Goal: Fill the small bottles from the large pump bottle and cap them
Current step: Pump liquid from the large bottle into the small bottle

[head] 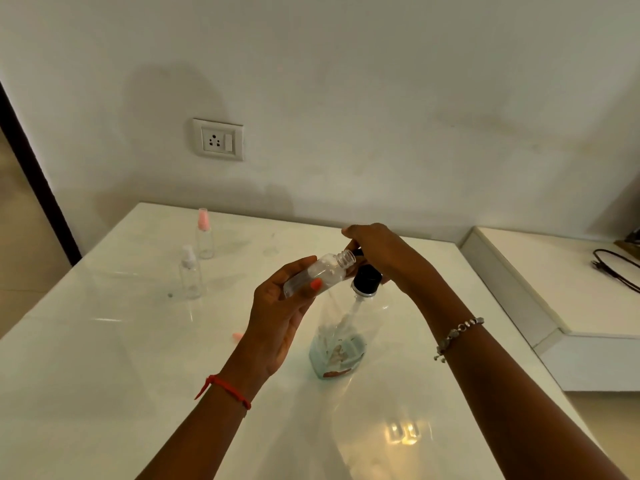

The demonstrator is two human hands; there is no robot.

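My left hand (pixel 277 317) grips a small clear bottle (pixel 323 275), uncapped and tilted with its threaded mouth toward the black pump nozzle. My right hand (pixel 384 254) rests on top of the black pump head (pixel 367 279) of the large clear pump bottle (pixel 337 344), which stands on the white table and holds a little pale blue liquid at its bottom. The nozzle tip sits right at the small bottle's mouth. Two more small clear bottles stand at the far left, one with a pink cap (pixel 204 235) and one with a white cap (pixel 189 273).
A small pink cap (pixel 237 336) lies on the glossy white table (pixel 104 358) just left of my left wrist. A wall socket (pixel 218 140) is on the wall behind. To the right a lower white ledge (pixel 540 271) carries a black cable (pixel 616 268).
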